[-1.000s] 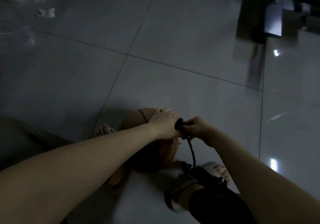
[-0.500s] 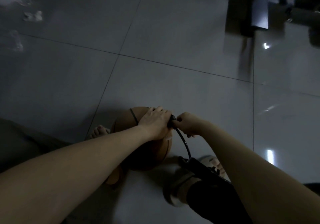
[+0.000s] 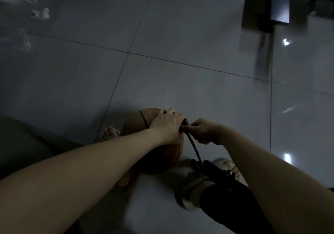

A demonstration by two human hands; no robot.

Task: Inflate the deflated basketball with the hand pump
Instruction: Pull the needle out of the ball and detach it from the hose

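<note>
Basketball [image 3: 167,158]: lower centre of frame, on the floor [image 3: 180,34].
Left hand [image 3: 167,125]: fingers spread flat over the ball's top.
Right hand [image 3: 204,130]: fingers pinch the hose [image 3: 192,147] end, touching the left hand.
Pump [image 3: 216,172]: lower right.

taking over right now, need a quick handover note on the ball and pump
Left hand rests on top of the ball, steadying it on the floor.
Right hand pinches the hose end at the ball, beside the left hand.
Pump lies by the right foot, hose attached.
Done: hose brought to the ball; whether the needle is in is hidden.
Left: seat the needle if needed, then pump.
</note>
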